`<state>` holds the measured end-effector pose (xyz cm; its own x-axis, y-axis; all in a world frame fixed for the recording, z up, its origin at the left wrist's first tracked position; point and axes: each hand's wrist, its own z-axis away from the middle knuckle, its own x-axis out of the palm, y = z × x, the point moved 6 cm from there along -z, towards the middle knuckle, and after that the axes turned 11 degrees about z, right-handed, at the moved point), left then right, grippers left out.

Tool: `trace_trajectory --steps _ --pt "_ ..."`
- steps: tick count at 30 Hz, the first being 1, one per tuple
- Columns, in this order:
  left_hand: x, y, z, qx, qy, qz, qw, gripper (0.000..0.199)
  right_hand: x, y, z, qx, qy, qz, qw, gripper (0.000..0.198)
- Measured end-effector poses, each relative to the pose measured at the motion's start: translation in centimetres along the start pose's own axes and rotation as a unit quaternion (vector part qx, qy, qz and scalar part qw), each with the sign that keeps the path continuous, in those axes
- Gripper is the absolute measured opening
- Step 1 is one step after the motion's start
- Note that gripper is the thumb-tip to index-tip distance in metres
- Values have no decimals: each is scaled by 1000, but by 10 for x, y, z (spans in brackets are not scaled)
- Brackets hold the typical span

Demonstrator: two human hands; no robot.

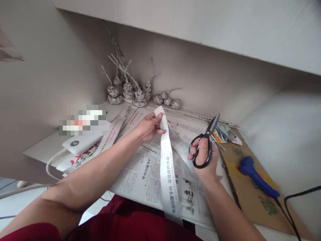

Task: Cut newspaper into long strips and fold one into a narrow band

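Note:
My left hand (150,125) pinches the top end of a long newspaper strip (168,170), which hangs down past the front edge of the table. My right hand (206,157) grips a pair of black-handled scissors (212,128) with fingers through the loops. Its blades point up and away, and they look closed. Beside the right hand, a paler piece of newspaper (184,152) runs down behind the strip; whether the right hand touches it I cannot tell. Beneath both hands lie spread newspaper sheets (140,170).
Several woven paper gourd shapes (139,97) stand at the back wall, near thin rolled paper sticks (198,116). On the right, a blue glue gun (258,177) rests on cardboard (244,197). A white power bank (81,142) with a cable sits left. An overhang (190,23) juts above.

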<state>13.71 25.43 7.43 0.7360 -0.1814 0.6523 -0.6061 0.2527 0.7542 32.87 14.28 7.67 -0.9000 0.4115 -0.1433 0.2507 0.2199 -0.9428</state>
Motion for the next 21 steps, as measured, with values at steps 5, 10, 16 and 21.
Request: trace_trajectory --steps 5,10,16,21 --pt "8 76 36 63 -10 -53 997 10 -7 9 -13 23 31 -14 999 52" --pt "21 166 98 108 3 -189 976 33 -2 15 -19 57 16 -22 998 55" --pt "5 250 145 119 47 -323 938 41 7 16 -16 72 -31 -7 997 53" --pt "-5 281 142 114 85 -396 907 36 10 20 -15 73 -59 17 995 52"
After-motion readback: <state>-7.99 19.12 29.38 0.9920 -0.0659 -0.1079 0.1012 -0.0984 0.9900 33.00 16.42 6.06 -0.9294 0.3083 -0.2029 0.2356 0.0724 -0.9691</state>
